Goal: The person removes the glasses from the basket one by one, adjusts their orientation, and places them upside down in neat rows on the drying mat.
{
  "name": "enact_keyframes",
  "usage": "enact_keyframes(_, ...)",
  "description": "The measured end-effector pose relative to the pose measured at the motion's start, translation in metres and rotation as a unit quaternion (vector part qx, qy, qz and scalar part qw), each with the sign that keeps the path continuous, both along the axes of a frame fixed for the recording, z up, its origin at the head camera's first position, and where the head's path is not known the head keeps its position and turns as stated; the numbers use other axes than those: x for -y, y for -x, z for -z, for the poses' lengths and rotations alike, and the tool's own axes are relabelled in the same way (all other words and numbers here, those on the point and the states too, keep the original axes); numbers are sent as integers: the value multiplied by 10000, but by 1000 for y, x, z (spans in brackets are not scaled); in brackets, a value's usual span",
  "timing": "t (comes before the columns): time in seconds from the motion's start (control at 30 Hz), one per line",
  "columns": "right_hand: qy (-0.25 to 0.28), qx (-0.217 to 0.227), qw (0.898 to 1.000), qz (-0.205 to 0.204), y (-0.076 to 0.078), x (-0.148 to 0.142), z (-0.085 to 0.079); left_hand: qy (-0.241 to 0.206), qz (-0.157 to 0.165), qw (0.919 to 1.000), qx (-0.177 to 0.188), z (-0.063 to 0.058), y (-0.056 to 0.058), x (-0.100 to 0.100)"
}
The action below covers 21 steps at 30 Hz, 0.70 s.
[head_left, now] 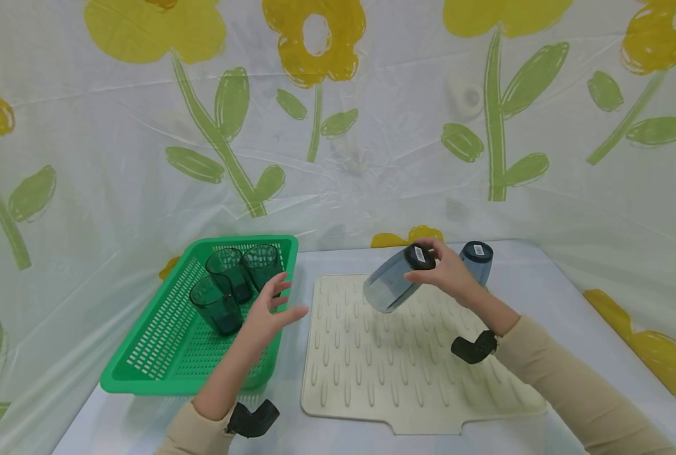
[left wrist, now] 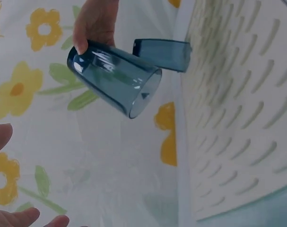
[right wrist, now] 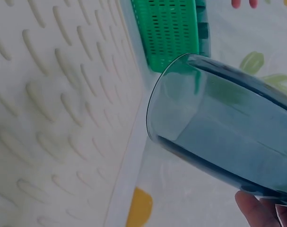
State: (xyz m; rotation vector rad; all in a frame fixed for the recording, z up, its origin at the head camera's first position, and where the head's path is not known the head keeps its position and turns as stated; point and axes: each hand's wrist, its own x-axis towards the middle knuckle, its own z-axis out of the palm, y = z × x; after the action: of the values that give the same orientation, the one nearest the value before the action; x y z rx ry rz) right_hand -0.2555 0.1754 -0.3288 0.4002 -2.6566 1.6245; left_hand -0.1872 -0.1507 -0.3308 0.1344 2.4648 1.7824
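My right hand [head_left: 446, 272] grips a blue glass tumbler [head_left: 391, 281] by its dark base, tilted with the mouth down to the left, above the cream draining mat [head_left: 355, 341]. In the right wrist view the tumbler [right wrist: 219, 132] shows its open rim. A second blue tumbler [head_left: 477, 260] stands upside down at the mat's far right corner, partly behind my right hand. My left hand [head_left: 266, 313], fingers spread and holding nothing, is over the right edge of the green basket [head_left: 144, 379]. Inside the basket, three tumblers [head_left: 215, 303] stand mouth up.
The white table [head_left: 283, 417] carries the basket on the left and the ridged mat on the right. A flower-printed sheet [head_left: 383, 151] hangs behind the table and along both sides. Dark wrist mounts [head_left: 474, 346] sit at both sleeve cuffs.
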Motion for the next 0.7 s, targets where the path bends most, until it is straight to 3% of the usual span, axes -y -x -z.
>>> enact_keyframes(0.27,-89,149,9998,39,7,0,-3,560,-142,9983,38,-7,-1,16)
enact_keyframes(0.5,-393,-118,9991,117,11,-3,-4,912,-245,9955,18,-11,-2,31)
enact_keyframes(0.7,-506,-94,9985,181,14,-4,-7,1268,-328,9914,-62,-13,-3,44)
